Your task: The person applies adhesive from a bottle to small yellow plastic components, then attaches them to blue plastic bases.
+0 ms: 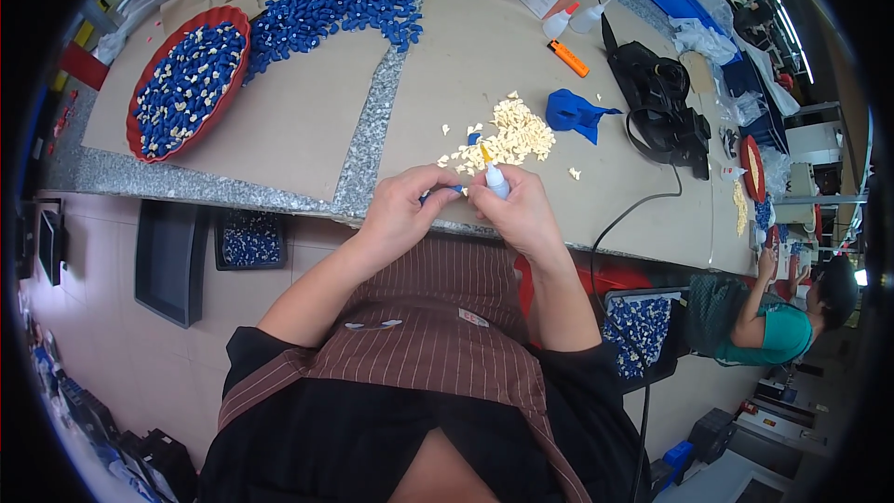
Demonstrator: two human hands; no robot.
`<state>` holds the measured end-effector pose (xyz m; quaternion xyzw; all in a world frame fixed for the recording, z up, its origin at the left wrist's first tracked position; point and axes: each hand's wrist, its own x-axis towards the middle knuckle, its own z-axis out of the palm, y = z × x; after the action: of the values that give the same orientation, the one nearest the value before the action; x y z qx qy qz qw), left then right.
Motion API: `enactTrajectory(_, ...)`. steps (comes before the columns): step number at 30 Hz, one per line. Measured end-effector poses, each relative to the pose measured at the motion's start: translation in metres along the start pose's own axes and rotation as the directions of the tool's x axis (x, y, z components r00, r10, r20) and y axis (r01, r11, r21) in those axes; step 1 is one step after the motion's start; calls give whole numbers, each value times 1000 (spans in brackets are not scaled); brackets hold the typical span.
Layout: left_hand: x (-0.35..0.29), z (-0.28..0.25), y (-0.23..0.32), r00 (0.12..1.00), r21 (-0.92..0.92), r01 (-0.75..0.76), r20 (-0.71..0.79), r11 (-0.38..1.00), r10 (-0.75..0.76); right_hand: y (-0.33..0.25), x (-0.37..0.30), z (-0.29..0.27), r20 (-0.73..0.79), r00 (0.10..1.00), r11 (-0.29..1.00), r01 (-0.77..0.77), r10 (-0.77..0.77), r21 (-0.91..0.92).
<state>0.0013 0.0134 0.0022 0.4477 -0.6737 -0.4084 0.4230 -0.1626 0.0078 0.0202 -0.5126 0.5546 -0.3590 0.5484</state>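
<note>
My left hand (396,210) is closed, pinching a small blue plastic piece (455,189) between thumb and fingertips at the table's near edge. Close beside it, my right hand (526,214) is wrapped round a white glue bottle (497,183) with its yellow nozzle pointing up and away from me. A tiny cream bit seems to show at the right fingertips, too small to be sure of. Just beyond both hands lies a loose heap of small cream pieces (521,135), with one blue piece (474,139) at its left side.
A red scalloped tray (244,56) of blue and cream pieces sits at left, near a spread of blue pieces (345,2). An orange lighter (568,59), crumpled blue cloth (570,114), glue bottles (560,22) and black straps (656,93) lie at right. A co-worker (778,321) sits far right.
</note>
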Motion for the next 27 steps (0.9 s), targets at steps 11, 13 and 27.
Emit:
enactTrajectory(11,-2,5,-4,999,-21,39,-38,999,-40,0,-4,9,-125,992,997,-20,10,-76)
enactTrajectory(13,-3,8,-4,995,0,25,-96,1000,-25,-1,-5,9,-121,992,999,-27,21,-43)
enactTrajectory(27,-5,9,-9,992,154,-99,-62,983,110,11,-6,8,-125,992,995,-32,21,-89)
